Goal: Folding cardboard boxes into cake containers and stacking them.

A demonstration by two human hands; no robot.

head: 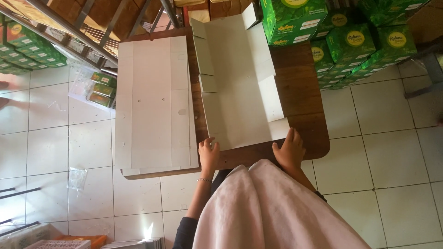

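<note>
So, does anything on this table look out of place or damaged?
Nothing looks damaged. The flat stack of white card sheets overhangs the wooden table at its left and near edges. Both hands, left and right, press the half-folded white box blank.

White tiled floor (383, 152), sunlit – brown wooden table (300, 92) – metal rack (92, 37) – stacked green cartons (355, 41).

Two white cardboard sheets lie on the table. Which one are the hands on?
The right-hand sheet with raised side flaps; left hand and right hand touch its near edge. The flat sheet lies untouched.
</note>
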